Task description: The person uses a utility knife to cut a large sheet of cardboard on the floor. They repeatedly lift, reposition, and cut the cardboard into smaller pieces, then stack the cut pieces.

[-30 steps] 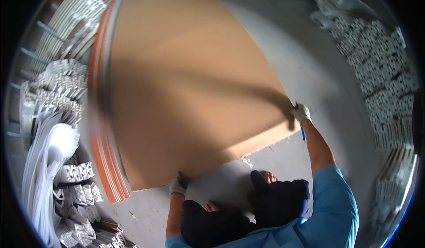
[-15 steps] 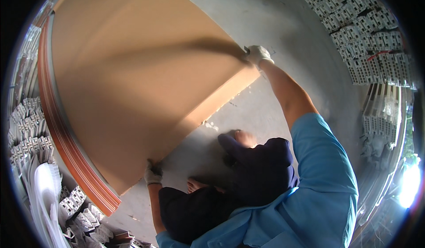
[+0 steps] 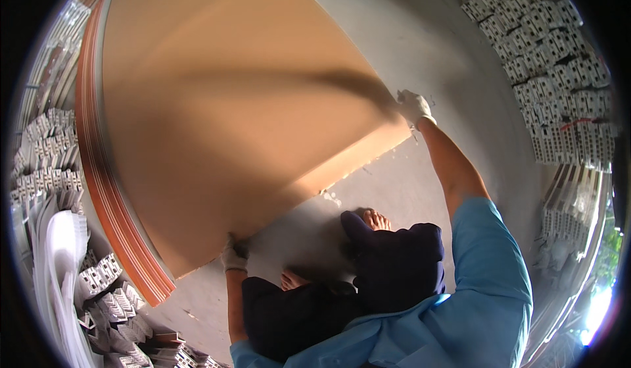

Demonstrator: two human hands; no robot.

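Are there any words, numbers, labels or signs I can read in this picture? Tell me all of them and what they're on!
None: no word, number, label or sign can be read.
Large flat brown board: no writing shows.
Sky-blue short-sleeved shirt: no writing shows.
Orange-brown strips with pale lines: stripes, not letters.
Stacked pale-grey bars at the right: any marks are too small to read.

View has turned; board [image 3: 243, 125] sits farther left; daylight [image 3: 598, 309] appears.
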